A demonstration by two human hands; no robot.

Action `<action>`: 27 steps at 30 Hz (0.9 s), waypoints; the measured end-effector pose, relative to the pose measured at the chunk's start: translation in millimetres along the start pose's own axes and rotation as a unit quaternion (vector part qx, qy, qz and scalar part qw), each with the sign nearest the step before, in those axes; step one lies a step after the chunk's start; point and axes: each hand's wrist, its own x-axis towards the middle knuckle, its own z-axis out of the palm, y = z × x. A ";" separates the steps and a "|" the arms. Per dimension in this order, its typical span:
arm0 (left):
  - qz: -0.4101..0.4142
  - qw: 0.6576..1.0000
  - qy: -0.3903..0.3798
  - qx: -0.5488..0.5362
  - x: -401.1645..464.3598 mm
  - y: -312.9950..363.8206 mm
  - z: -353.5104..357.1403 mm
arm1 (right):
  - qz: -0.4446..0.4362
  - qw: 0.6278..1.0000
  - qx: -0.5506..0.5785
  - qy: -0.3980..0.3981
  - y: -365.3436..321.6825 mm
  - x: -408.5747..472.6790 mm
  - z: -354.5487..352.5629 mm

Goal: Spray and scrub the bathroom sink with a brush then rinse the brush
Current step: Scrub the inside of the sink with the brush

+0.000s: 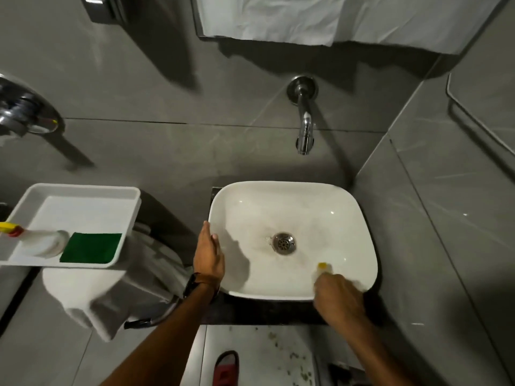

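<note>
Sink (348,196): scrubbing looks under way, with the right hand (338,298) at the 5 o'clock wall, fingers closed round a blurred yellow-tipped brush (323,267), and the left hand (209,253) lying flat and open on the 9 o'clock rim, holding nothing. Spray bottle (41,240) lies in the tray (83,190) at 9 o'clock beside a green pad (90,247), so spraying is probably done. Tap (305,129) at 12 o'clock is dry; brush rinse outstanding.

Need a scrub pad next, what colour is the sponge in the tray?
Dark green. The sponge lies in the white tray, clearest in the head view.
</note>
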 end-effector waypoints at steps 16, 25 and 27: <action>0.002 1.000 -0.004 0.015 1.2 1.2 0.1 | -0.025 1.000 -0.016 -0.007 -51.4 8.9 -11.0; 0.012 1.000 0.005 0.015 0.5 -0.9 3.3 | -0.057 0.984 0.144 -0.086 -140.1 -1.6 1.2; 0.017 1.000 0.008 0.020 1.4 -2.5 3.8 | -0.074 0.982 0.155 -0.076 -149.2 10.8 4.4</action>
